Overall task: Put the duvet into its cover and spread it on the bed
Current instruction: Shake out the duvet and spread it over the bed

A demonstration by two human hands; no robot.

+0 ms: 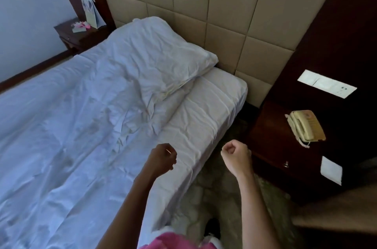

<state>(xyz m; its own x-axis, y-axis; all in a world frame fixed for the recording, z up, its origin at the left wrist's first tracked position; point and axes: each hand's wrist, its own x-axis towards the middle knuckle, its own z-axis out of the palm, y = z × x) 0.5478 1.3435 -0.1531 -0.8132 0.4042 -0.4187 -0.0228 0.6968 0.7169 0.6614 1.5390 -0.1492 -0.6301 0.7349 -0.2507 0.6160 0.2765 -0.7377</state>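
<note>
Here, the wrinkled white covered duvet (71,126) lay spread over the bed with the beige padded headboard (214,14), its top edge under the crumpled white pillow (155,54). Both the left hand (162,159) and the right hand (236,155) were clenched into fists above the bed's edge, grasping nothing.

The duvet (67,126) lies open and low across the left, with the pillow (155,54) bulking up at its far end against the padded headboard (214,14). A narrow strip of carpet (220,197) runs between the mattress edge (204,110) and the dark nightstand (271,142), whose telephone (304,126) occupies its top at right.
</note>
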